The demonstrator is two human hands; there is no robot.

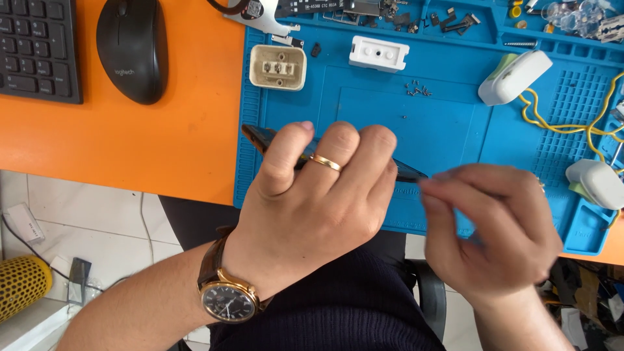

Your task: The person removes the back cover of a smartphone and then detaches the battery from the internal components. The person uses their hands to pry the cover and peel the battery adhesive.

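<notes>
The left hand (pixel 312 195) has its fingers (pixel 335 149) curled closed around a thin dark flat slab, a phone-like device (pixel 260 135), whose one end sticks out past the thumb toward 10 o'clock and whose other end (pixel 408 173) shows past the knuckles toward 3 o'clock; a gold ring (pixel 325 162) sits on one finger and a brown-strapped gold wristwatch (pixel 227 300) on the wrist, with the forearm running off toward 7 o'clock. The right hand (pixel 494 227) is blurred, its fingers (pixel 448 195) drawn narrowly together with the tips just beside the device's right end; whether they pinch anything or touch the device cannot be told. The device lies over the near edge of a blue ribbed silicone work mat (pixel 442 123) on an orange table (pixel 130 143). Most of the device is hidden under the left hand. On the mat at 12 o'clock from the hands lie a cluster of tiny screws (pixel 418 88), a cream square socket block (pixel 277 67) and a white rectangular plastic piece (pixel 378 53); toward 2 o'clock sit a white rounded case (pixel 515 77) and a tangled yellow cable (pixel 572 123). A black computer mouse (pixel 132 49) and a black keyboard (pixel 39 49), cut off by the frame, lie at 10 o'clock
</notes>
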